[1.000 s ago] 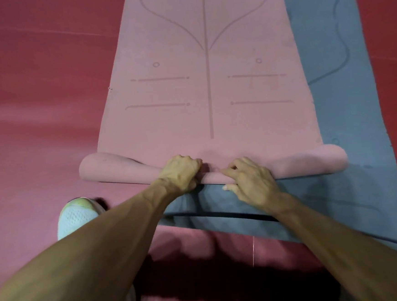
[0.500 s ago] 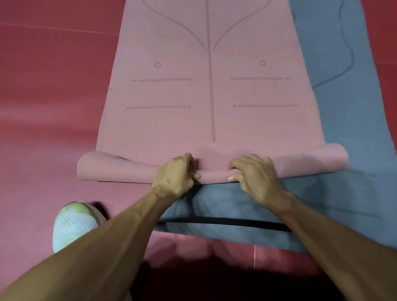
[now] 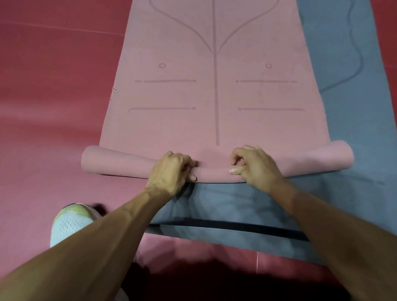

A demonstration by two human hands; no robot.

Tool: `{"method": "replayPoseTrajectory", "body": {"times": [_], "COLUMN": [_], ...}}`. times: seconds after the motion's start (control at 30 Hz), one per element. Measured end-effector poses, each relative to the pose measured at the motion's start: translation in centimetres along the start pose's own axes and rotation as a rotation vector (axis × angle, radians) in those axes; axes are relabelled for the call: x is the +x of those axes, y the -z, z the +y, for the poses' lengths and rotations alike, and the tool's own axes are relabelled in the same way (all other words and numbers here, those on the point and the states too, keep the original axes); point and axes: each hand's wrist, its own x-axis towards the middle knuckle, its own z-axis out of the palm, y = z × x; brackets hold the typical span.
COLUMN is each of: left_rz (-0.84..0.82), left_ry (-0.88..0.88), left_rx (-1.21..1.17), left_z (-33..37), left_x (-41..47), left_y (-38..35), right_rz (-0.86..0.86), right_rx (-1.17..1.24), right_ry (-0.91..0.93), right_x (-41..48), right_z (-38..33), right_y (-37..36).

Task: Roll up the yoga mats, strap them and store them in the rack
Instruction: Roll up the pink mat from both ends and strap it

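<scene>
Now | left hand (image 3: 171, 174), right hand (image 3: 257, 166) curled round pink mat roll (image 3: 215, 174) | farther apart than a second ago

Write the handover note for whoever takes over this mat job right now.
Left hand: grip closed round the roll of the pink mat, near its middle.
Right hand: grip on the same roll, thumb on its near side.
The pink mat lies on the grey mat; only its near end is rolled.
Done: first turns.
Left: finish rolling, strap it, roll and strap the grey mat, store both. No rack in view; the dark band on the grey mat may be a strap.
</scene>
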Motion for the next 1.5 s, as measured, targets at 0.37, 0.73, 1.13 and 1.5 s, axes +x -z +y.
{"method": "replayPoseTrajectory", "body": {"times": [0.37, 0.73, 1.13, 1.5], "left_rz": [-0.164, 0.23, 0.003, -0.188], "left_ry": [0.276, -0.02, -0.07, 0.095], "left_rx": [-0.248, 0.032, -0.088, -0.197], "left_z": [0.4, 0.4, -1.4, -0.4], "left_x": [3.8, 1.2, 2.6, 6.0], "left_y": [0.6, -1.3, 0.5, 2.3], "right_rz": [0.334, 0.261, -0.116, 0.329], "right_rx": [-0.286, -0.033, 0.113, -0.098], "right_ry": [0.408, 0.303, 0.04, 0.283], "right_x": [-4.2, -0.6, 2.5, 0.2], "right_z": [2.6, 2.1, 1.4, 1.0], "right_y": [-2.2, -2.5, 1.6, 0.3]}}
